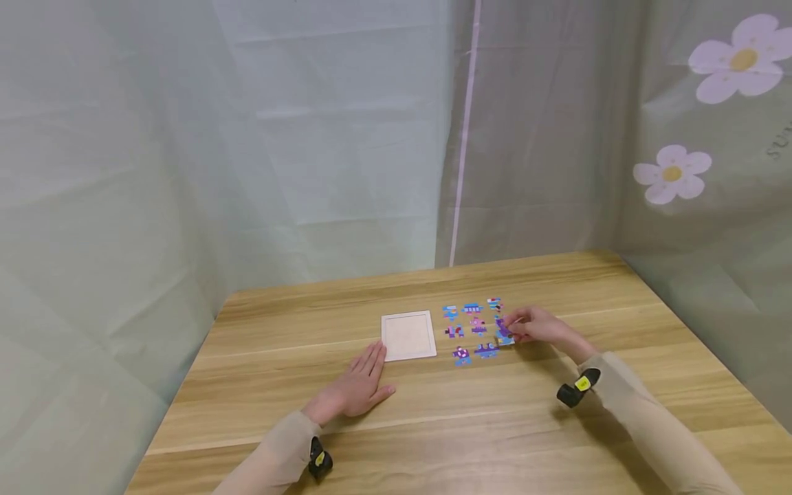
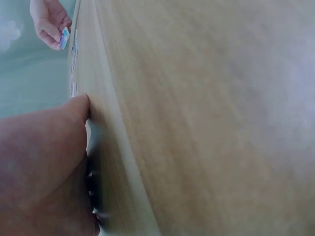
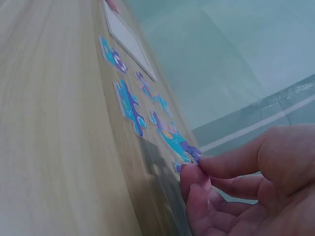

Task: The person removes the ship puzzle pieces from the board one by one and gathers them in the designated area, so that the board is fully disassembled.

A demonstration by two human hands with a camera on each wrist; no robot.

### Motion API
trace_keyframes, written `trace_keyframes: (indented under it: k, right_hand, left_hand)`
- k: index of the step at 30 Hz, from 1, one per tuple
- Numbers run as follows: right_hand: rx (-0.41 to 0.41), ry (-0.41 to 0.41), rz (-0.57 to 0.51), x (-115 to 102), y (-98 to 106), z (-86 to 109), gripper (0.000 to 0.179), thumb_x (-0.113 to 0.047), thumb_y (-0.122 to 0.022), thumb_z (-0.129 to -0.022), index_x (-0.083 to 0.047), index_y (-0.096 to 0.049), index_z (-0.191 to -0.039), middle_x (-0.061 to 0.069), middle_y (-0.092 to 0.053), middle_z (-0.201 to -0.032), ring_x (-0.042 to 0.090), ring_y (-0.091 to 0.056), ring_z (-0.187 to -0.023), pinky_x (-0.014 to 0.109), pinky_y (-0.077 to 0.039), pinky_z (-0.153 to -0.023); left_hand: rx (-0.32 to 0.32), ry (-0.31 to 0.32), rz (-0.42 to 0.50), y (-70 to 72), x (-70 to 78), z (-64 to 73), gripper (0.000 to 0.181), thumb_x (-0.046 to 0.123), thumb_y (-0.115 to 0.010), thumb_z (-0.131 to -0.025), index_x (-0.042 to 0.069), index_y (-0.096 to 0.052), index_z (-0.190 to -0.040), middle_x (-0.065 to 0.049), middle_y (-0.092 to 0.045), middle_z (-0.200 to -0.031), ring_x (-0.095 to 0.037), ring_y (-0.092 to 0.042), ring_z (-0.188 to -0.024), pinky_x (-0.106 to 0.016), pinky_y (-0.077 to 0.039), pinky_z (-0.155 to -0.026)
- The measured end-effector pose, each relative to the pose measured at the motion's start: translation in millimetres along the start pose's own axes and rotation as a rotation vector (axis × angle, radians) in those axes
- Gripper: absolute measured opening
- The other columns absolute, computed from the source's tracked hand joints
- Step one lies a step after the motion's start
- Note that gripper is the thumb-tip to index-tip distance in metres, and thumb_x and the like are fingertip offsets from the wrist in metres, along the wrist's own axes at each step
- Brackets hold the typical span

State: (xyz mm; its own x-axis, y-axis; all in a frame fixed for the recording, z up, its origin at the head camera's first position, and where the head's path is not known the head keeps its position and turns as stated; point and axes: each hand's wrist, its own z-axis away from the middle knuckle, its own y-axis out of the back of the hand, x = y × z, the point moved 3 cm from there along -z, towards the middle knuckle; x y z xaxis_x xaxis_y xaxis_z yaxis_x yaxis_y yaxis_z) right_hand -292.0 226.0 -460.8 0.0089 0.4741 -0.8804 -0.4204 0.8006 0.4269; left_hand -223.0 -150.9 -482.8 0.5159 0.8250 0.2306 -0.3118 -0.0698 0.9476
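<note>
My right hand (image 1: 537, 326) pinches a blue-and-purple jigsaw piece (image 3: 176, 143) between thumb and fingertips, at the right end of the spread of pieces. In the left wrist view the same held piece (image 2: 64, 38) tilts up on edge in the fingers. Flat on the table, my left hand (image 1: 359, 386) has its fingers straight, the tips right at the lower left corner of a pale square puzzle board (image 1: 408, 337). That board is bare inside its thin outline. Just right of it lie several other jigsaw pieces, among them a purple-and-blue one (image 1: 487, 350) and one with a ring pattern (image 1: 461, 353).
The wood-grain table (image 1: 278, 337) runs back to hanging grey-green sheets (image 1: 334, 137). On the right, a sheet printed with pink flowers (image 1: 672, 174) hangs along the table's side. Each wrist carries a small black camera (image 1: 578, 388).
</note>
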Motion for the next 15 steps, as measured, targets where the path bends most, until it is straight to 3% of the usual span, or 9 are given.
trace_keyframes:
  k: [5,15]
  right_hand:
    - [0.030,-0.024,0.021,3.8,4.6,1.3,0.023,-0.002,-0.053,-0.095,0.016,-0.057,-0.109,0.001,-0.063,-0.080,0.007,-0.058,-0.070,0.020,-0.051,-0.062]
    - [0.051,-0.027,0.066,4.3,5.3,3.1,0.018,0.001,-0.056,-0.092,0.015,-0.060,-0.102,0.000,-0.062,-0.071,0.007,-0.057,-0.064,0.018,-0.048,-0.056]
  left_hand:
    - [0.015,-0.013,0.019,2.8,2.8,1.9,0.080,0.047,-0.037,-0.102,-0.008,-0.008,-0.152,-0.025,-0.003,-0.161,-0.040,-0.006,-0.149,-0.057,-0.017,-0.118]
    - [0.022,0.006,-0.017,-5.3,-4.0,-1.4,0.080,0.050,-0.034,-0.102,-0.004,-0.005,-0.153,-0.021,0.000,-0.162,-0.035,-0.003,-0.150,-0.052,-0.016,-0.120]
